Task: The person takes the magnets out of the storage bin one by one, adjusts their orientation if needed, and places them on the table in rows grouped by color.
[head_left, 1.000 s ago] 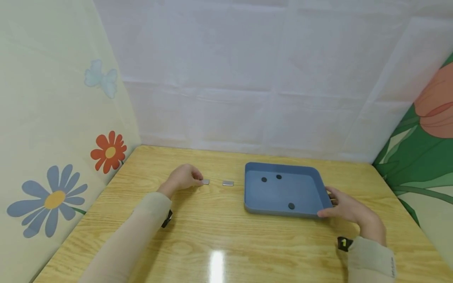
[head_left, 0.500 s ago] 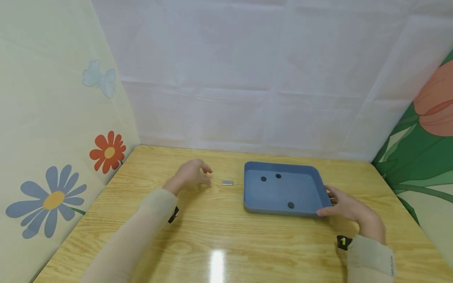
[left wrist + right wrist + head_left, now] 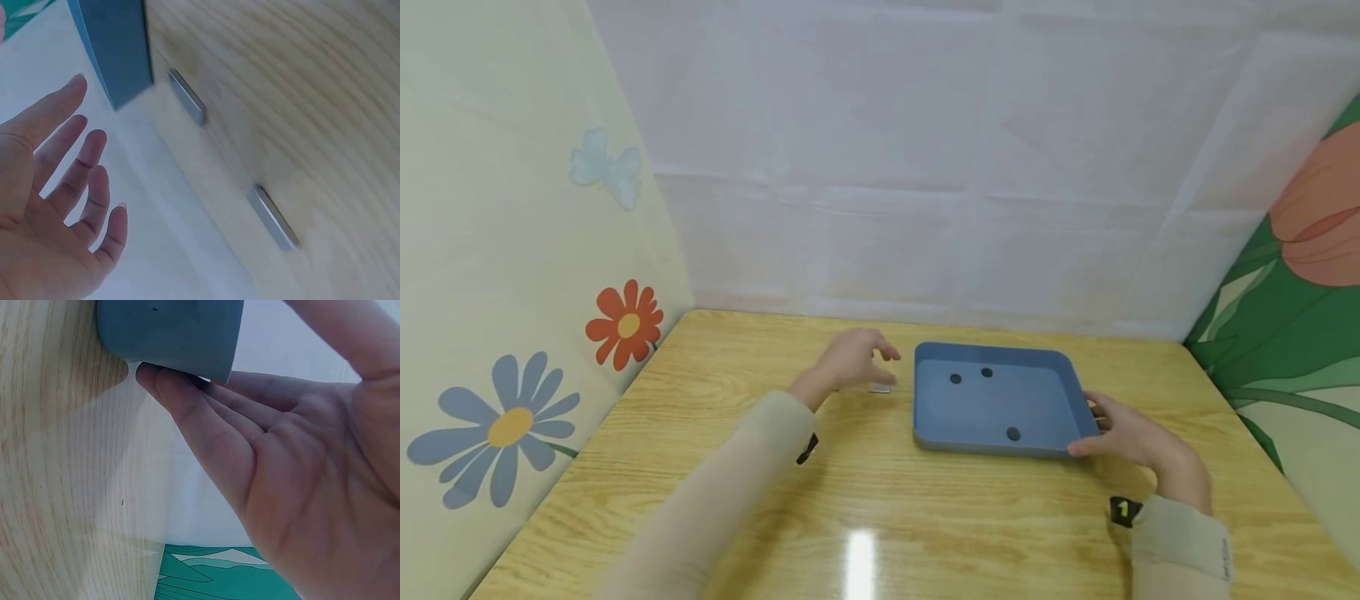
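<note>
My left hand hovers over the table left of a blue tray, fingers apart and holding nothing. Just under it lies a small silver rectangular block, partly hidden by the hand in the head view. The left wrist view shows two such blocks on the wood: one silver block near the tray and another silver block farther off. My right hand holds the tray's near right corner, its thumb at the front wall and its fingers along the outside of the right wall.
Three dark round discs lie on the tray floor, one dark disc near the front. A wooden table carries everything. A white cloth backdrop stands behind, with flower-printed panels at both sides.
My left hand has left the left silver block, its fingers spreading, and moved right to above the other block. The right hand and the tray stay in place.
</note>
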`<action>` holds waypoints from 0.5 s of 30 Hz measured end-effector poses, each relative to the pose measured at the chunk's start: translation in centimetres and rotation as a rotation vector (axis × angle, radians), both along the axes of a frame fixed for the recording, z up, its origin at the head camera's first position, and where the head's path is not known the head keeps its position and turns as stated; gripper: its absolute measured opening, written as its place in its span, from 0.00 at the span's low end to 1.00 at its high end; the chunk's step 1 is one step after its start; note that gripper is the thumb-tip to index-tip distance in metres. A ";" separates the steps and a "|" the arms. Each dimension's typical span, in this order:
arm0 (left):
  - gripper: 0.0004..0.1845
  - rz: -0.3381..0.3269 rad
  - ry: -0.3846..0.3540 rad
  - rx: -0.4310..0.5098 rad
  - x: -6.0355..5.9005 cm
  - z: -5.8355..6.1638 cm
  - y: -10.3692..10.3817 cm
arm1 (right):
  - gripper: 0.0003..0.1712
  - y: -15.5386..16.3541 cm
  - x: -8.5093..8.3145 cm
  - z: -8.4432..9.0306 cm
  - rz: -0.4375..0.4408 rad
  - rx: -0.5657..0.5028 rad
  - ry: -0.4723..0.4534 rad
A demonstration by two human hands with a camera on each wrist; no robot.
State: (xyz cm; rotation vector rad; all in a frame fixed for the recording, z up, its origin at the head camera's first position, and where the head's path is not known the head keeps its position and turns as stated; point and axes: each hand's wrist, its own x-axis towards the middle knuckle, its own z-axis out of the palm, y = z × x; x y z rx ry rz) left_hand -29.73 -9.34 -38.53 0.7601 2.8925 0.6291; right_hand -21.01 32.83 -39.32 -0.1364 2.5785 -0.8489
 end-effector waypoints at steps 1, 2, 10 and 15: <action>0.19 -0.015 0.010 -0.002 0.0 -0.1 0.6 | 0.67 0.0 0.0 0.0 0.000 -0.001 0.001; 0.19 -0.030 0.017 -0.001 -0.1 -0.1 1.1 | 0.66 0.1 0.0 0.0 0.004 0.000 0.003; 0.19 -0.163 0.042 -0.002 -0.1 -0.6 5.3 | 0.65 0.2 -0.2 -0.1 -0.005 -0.013 -0.012; 0.19 -0.211 0.006 -0.015 0.5 -0.9 7.4 | 0.66 0.1 -0.1 -0.2 -0.012 -0.016 -0.009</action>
